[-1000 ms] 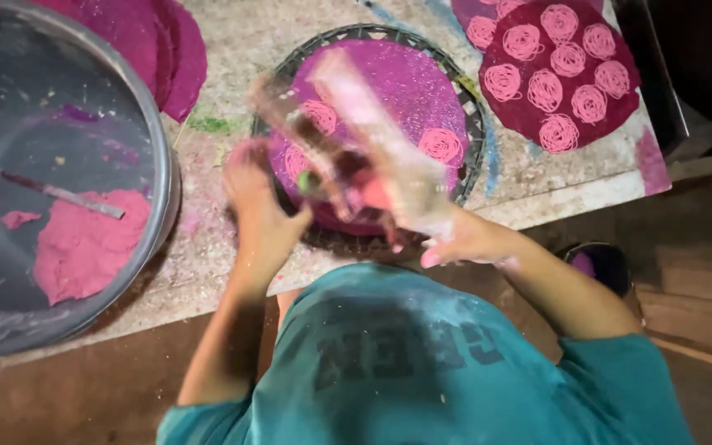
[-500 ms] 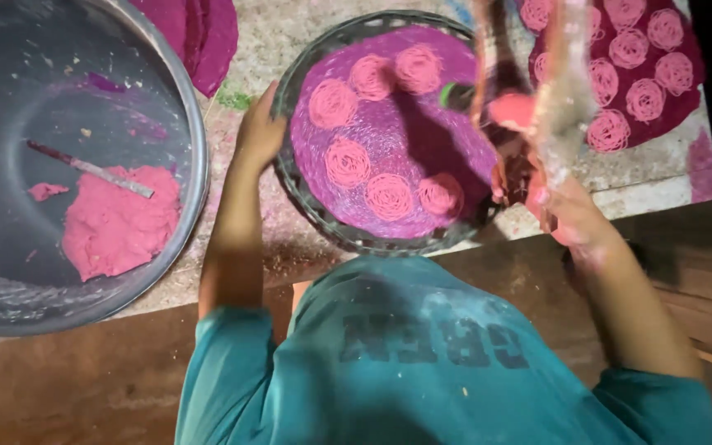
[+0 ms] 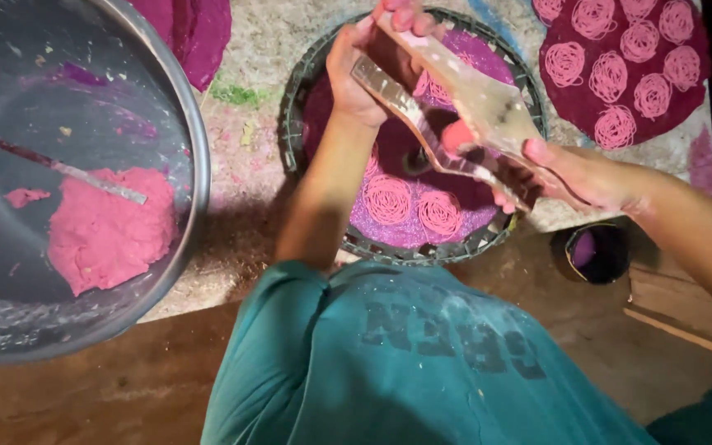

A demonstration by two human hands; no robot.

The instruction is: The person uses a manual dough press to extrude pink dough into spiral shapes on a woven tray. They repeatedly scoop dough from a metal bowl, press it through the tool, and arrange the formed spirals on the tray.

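Both hands held a wooden press (image 3: 455,124) over the round tray (image 3: 306,99). The left hand (image 3: 364,62) had its fingers wrapped around the press's far end; the right hand (image 3: 587,177) gripped the near handles, fingers closed on them. A pink lump of dough showed between the press's arms. On the tray's purple sheet lay pink noodle coils (image 3: 414,206). To the left stood a big metal bowl (image 3: 195,148) with pink dough (image 3: 105,235) and a knife (image 3: 76,171) inside. A second sheet of coils (image 3: 620,62) lay to the right.
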